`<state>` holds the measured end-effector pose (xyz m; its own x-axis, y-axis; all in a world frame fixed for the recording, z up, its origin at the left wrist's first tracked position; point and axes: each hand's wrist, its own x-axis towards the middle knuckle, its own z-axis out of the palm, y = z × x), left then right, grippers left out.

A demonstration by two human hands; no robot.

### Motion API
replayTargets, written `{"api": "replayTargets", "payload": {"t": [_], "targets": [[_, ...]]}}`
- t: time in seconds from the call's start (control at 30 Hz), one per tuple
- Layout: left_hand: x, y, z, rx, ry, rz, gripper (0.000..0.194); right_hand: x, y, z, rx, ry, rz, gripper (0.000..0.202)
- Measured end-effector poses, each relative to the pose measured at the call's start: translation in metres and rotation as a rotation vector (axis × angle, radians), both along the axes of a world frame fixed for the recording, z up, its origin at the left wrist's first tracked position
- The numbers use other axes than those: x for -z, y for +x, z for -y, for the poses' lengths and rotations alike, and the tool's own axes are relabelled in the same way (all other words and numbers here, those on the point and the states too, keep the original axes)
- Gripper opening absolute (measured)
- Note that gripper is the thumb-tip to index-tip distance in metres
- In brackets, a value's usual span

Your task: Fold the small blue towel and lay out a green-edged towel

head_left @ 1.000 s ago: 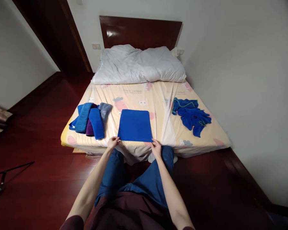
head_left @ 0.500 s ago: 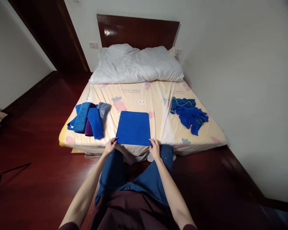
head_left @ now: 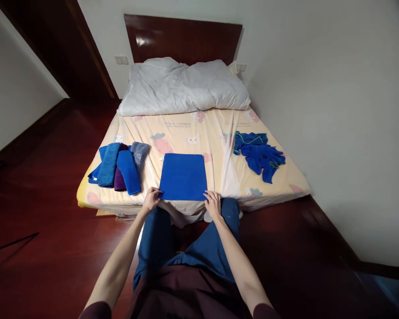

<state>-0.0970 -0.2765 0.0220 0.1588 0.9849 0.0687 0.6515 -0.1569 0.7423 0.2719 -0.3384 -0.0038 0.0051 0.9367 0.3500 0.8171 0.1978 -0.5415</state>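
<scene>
A blue towel (head_left: 183,176) lies flat and square at the near edge of the bed. My left hand (head_left: 151,199) pinches its near left corner between thumb and fingers. At the near right corner, my right hand (head_left: 213,204) has its fingertips closed on the cloth. Off to the left sits a pile of folded towels: a bright blue towel (head_left: 129,172), a teal-blue towel (head_left: 109,166), a purple towel (head_left: 120,180) and a grey towel (head_left: 140,155) with lettering. Crumpled blue cloths (head_left: 262,155) with green edging lie to the right.
The bed (head_left: 219,155) has a cream patterned sheet. A white quilt (head_left: 186,86) is bunched against the dark wooden headboard (head_left: 182,40). A wall (head_left: 346,133) runs along the right. On the floor at left is a thin black stand (head_left: 13,243).
The view has shifted slightly. Both hands stay at the blue towel's near corners, and the right fingers have moved a little further onto its edge. The towel still lies flat.
</scene>
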Motion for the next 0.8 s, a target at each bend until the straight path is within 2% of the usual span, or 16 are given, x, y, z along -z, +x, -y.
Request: {"api": "replayTargets", "payload": {"t": [0.13, 0.27, 0.4, 0.5, 0.6, 0.8], "targets": [[0.004, -0.003, -0.01, 0.027, 0.063, 0.018, 0.03, -0.006, -0.002, -0.004, 0.013, 0.04, -0.136, 0.038], [0.014, -0.007, -0.018, 0.06, 0.029, 0.117, 0.03, -0.005, 0.001, -0.009, 0.01, 0.03, -0.238, 0.044], [0.027, -0.01, -0.029, 0.065, -0.057, 0.319, 0.032, 0.007, 0.005, -0.018, 0.002, 0.015, -0.322, 0.051], [0.036, -0.012, -0.035, 0.062, -0.088, 0.355, 0.033, 0.018, 0.008, -0.026, 0.064, -0.007, -0.423, 0.052], [0.042, -0.013, -0.037, 0.046, -0.105, 0.383, 0.031, 0.024, 0.012, -0.033, 0.051, -0.046, -0.459, 0.057], [0.048, -0.012, -0.035, 0.011, -0.106, 0.414, 0.034, 0.016, 0.018, -0.033, -0.023, -0.062, -0.447, 0.051]]}}
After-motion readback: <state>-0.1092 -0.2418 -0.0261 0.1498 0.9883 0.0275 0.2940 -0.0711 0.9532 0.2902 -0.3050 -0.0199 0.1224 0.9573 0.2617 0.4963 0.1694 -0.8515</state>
